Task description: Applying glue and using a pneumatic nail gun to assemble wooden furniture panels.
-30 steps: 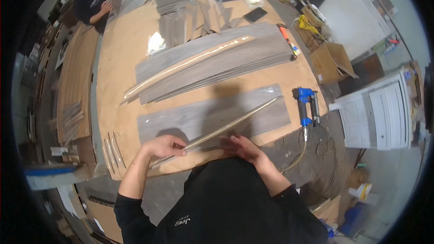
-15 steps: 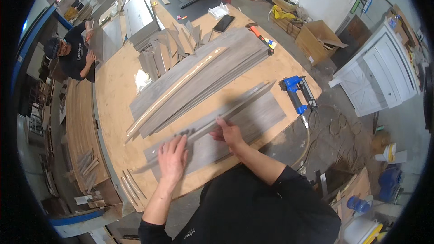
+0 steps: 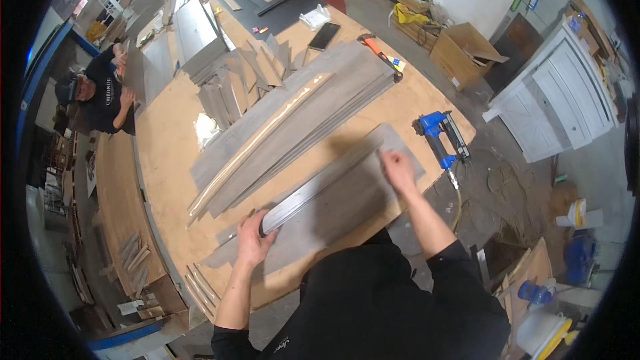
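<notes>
A long grey wood-grain board (image 3: pixel 333 203) slants across the near side of the table, with a pale glare along its far edge. It overlaps another grey board (image 3: pixel 380 139) beneath it. My left hand (image 3: pixel 253 240) grips the board near its left end, thumb and fingers curled round the edge. At the right end, my right hand (image 3: pixel 399 170) is closed with bent fingers at the board's edge. A blue nail gun (image 3: pixel 437 137) lies on the table to the right of my right hand, its hose hanging over the side.
Beyond my hands lies a stack of grey boards (image 3: pixel 320 117) with a narrow curved strip (image 3: pixel 260 140) on top. A hammer (image 3: pixel 380 53), a phone (image 3: pixel 324 36) and offcuts (image 3: pixel 233 83) are farther back. A co-worker (image 3: pixel 103 97) stands at the left, holding a panel.
The board, earlier standing on edge between my hands, has tipped over toward me and shows its broad face. My right hand has moved right to its far end.
</notes>
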Action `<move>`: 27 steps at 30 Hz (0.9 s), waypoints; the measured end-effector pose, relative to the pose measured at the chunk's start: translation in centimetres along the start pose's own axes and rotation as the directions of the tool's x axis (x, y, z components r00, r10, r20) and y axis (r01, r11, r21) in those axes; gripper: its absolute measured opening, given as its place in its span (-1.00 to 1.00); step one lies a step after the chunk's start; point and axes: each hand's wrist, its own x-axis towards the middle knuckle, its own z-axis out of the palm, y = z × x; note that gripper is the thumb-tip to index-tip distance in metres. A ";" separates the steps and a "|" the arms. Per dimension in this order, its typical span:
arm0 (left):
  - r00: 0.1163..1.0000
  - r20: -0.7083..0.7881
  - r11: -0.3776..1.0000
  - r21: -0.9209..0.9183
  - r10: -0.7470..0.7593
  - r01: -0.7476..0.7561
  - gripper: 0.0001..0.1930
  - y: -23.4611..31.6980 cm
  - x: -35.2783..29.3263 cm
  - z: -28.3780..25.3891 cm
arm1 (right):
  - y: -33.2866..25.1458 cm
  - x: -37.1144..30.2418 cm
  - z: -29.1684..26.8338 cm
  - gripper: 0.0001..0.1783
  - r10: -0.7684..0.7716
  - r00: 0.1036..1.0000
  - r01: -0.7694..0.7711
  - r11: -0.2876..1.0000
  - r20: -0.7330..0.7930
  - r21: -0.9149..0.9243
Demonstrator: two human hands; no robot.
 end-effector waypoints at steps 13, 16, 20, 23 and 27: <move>0.993 0.114 0.994 -0.095 -0.037 0.048 -0.38 -1.1 3.0 2.5 | -0.7 8.8 -3.0 -0.39 -0.258 0.966 0.258 0.934 0.036 -0.246; 0.990 0.134 0.994 -0.095 -0.045 0.058 -0.38 -1.2 3.9 3.1 | -0.7 9.6 -3.2 -0.40 -0.230 0.972 0.233 0.940 0.043 -0.247; 0.998 0.069 0.998 -0.069 -0.004 0.009 -0.37 -1.9 4.5 4.1 | -1.9 9.2 -3.0 -0.40 -0.235 0.972 0.233 0.931 0.029 -0.282; 0.998 0.024 0.989 -0.135 0.056 -0.053 -0.37 -2.8 5.1 4.6 | -2.3 9.2 -3.0 -0.41 -0.213 0.976 0.216 0.924 0.046 -0.315; 0.989 0.084 0.969 -0.207 -0.121 0.136 -0.39 -3.1 5.2 4.9 | -2.1 9.9 -2.8 -0.43 -0.208 0.976 0.218 0.922 0.064 -0.319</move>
